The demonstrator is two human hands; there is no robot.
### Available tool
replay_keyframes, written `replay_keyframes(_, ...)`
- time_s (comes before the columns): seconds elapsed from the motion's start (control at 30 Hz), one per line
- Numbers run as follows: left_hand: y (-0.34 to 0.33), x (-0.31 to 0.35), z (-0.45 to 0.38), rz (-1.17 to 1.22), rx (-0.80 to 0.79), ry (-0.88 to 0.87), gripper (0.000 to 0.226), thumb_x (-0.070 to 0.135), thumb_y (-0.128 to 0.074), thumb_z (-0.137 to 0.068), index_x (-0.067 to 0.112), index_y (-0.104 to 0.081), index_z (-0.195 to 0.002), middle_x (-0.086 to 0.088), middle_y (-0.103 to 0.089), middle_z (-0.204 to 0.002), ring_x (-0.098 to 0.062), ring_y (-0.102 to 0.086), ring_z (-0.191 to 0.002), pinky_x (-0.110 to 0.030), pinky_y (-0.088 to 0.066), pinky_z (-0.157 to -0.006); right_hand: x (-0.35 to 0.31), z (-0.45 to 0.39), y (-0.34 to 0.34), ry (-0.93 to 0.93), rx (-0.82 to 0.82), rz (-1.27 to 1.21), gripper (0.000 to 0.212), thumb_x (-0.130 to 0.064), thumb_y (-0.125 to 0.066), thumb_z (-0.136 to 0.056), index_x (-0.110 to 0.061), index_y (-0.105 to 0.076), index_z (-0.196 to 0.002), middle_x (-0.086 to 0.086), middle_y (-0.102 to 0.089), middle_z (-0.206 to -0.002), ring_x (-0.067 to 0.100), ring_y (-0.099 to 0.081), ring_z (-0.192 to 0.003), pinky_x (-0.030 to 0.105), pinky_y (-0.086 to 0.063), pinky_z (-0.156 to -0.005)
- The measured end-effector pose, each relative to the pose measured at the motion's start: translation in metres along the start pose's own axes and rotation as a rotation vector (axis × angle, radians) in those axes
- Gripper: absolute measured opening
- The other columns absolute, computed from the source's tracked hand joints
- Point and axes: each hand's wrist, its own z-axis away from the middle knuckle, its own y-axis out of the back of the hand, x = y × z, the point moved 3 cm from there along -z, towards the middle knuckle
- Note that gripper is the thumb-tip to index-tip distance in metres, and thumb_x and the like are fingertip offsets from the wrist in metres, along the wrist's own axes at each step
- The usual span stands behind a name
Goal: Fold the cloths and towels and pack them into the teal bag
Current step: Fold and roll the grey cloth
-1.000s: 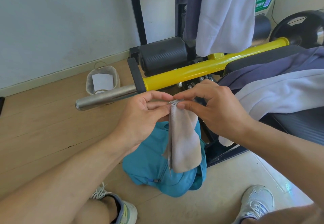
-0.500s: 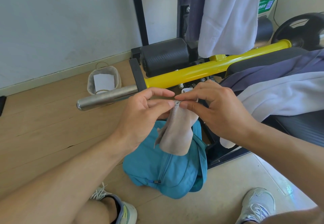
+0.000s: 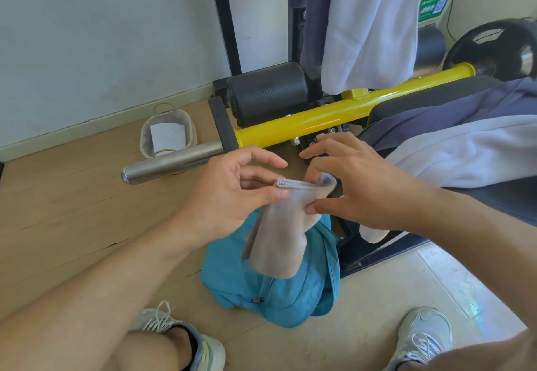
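A small beige cloth point(image 3: 276, 240) hangs folded in the air above the teal bag point(image 3: 261, 292), which lies crumpled on the floor between my feet. My left hand point(image 3: 229, 196) pinches the cloth's stitched top edge between thumb and fingers. My right hand point(image 3: 357, 187) pinches the cloth's right side, thumb below and fingers curled over the folded corner. A white towel point(image 3: 470, 152) and a dark purple cloth point(image 3: 436, 117) lie on the black bench at right. Another white towel point(image 3: 372, 21) and a purple cloth point(image 3: 313, 21) hang from the machine's frame.
A yellow bar point(image 3: 319, 117) with a steel end point(image 3: 171, 164) crosses behind my hands. A black roller pad point(image 3: 267, 94) and a black weight plate point(image 3: 491, 48) belong to the machine. A small fabric basket point(image 3: 168, 135) stands by the wall. My shoes point(image 3: 424, 338) flank the bag.
The cloth's top edge has been spread sideways between my hands, and my right hand has shifted right and lower along it. The hanging part has swung slightly left.
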Motion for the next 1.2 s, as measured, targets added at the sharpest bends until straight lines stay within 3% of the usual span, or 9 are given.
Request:
replay_keyframes(0.17,0.003,-0.003,-0.002,-0.078,0.068,-0.047,0.029,0.007,-0.083,-0.074,0.019,-0.071,-0.098,0.0,-0.079,-0.089,-0.013,-0.074,-0.084,-0.024,-0.059,-0.081,-0.002,-0.001,0.004,-0.046,-0.01,0.024,0.033,-0.058,-0.068,-0.083,-0.033,-0.057,-0.102,-0.021,-0.057,-0.092,0.012,-0.054,-0.103,0.019,-0.03,-0.101)
replay_keyframes(0.3,0.01,-0.005,-0.005,-0.132,0.131,-0.071,0.026,0.002,-0.08,-0.081,0.022,-0.072,-0.096,0.002,-0.077,-0.092,-0.014,-0.073,-0.089,-0.033,-0.061,-0.086,0.004,0.001,0.006,-0.155,-0.023,0.051,0.029,-0.048,-0.071,-0.088,-0.038,-0.059,-0.112,-0.022,-0.062,-0.098,0.011,-0.059,-0.092,0.027,-0.042,-0.074)
replay_keyframes(0.53,0.018,-0.009,-0.008,-0.223,0.192,-0.067,0.028,0.005,-0.077,-0.086,0.03,-0.071,-0.096,0.012,-0.075,-0.092,-0.007,-0.071,-0.09,-0.026,-0.059,-0.087,0.012,0.001,0.007,-0.224,0.043,-0.017,0.033,-0.022,-0.07,-0.089,-0.034,-0.048,-0.11,-0.015,-0.065,-0.097,0.015,-0.061,-0.086,0.037,-0.054,-0.073)
replay_keyframes(0.67,0.021,-0.012,-0.009,-0.261,0.231,-0.06,0.028,0.007,-0.077,-0.086,0.033,-0.071,-0.096,0.012,-0.075,-0.092,-0.008,-0.07,-0.09,-0.024,-0.057,-0.086,0.017,0.0,0.004,-0.264,0.041,-0.057,0.021,-0.025,-0.072,-0.09,-0.034,-0.061,-0.105,-0.022,-0.062,-0.091,0.002,-0.059,-0.082,0.016,-0.045,-0.069)
replay_keyframes(0.87,0.029,-0.018,-0.011,-0.344,0.264,0.039,0.02,0.009,-0.077,-0.087,0.022,-0.074,-0.101,0.012,-0.074,-0.087,-0.001,-0.068,-0.084,-0.004,-0.049,-0.072,0.015,-0.002,0.013,-0.278,0.16,-0.194,0.009,-0.028,-0.073,-0.091,-0.034,-0.073,-0.097,-0.029,-0.06,-0.074,-0.013,-0.058,-0.074,0.002,-0.041,-0.064)
replay_keyframes(0.93,0.027,-0.017,-0.011,-0.348,0.259,0.036,0.02,0.01,-0.078,-0.086,0.021,-0.074,-0.101,0.013,-0.075,-0.086,0.0,-0.069,-0.083,-0.006,-0.05,-0.073,0.013,-0.001,0.014,-0.295,0.144,-0.142,0.011,-0.028,-0.07,-0.093,-0.034,-0.073,-0.101,-0.026,-0.062,-0.079,-0.006,-0.058,-0.074,0.007,-0.041,-0.065)
replay_keyframes(1.07,0.014,-0.013,-0.007,-0.343,0.183,-0.029,0.022,0.008,-0.079,-0.084,0.023,-0.074,-0.1,0.012,-0.075,-0.088,-0.002,-0.071,-0.085,-0.014,-0.056,-0.078,0.007,0.005,0.011,-0.351,-0.059,0.009,0.028,-0.02,-0.058,-0.096,-0.038,-0.068,-0.116,-0.015,-0.067,-0.1,0.014,-0.063,-0.094,0.034,-0.054,-0.081)
replay_keyframes(1.13,0.008,-0.012,-0.005,-0.351,0.16,-0.049,0.023,0.008,-0.08,-0.084,0.027,-0.073,-0.096,0.013,-0.075,-0.088,0.001,-0.07,-0.084,-0.012,-0.055,-0.077,0.001,0.008,0.012,-0.361,-0.119,0.09,0.035,-0.016,-0.053,-0.091,-0.038,-0.066,-0.114,-0.01,-0.066,-0.103,0.019,-0.062,-0.091,0.038,-0.056,-0.077)
replay_keyframes(1.2,0.008,-0.011,-0.005,-0.336,0.175,-0.051,0.023,0.008,-0.08,-0.083,0.027,-0.073,-0.093,0.014,-0.074,-0.086,0.0,-0.071,-0.082,-0.013,-0.056,-0.076,-0.004,0.008,0.019,-0.364,-0.038,0.205,0.029,-0.02,-0.05,-0.088,-0.037,-0.067,-0.105,-0.009,-0.062,-0.098,0.02,-0.055,-0.083,0.034,-0.047,-0.065)
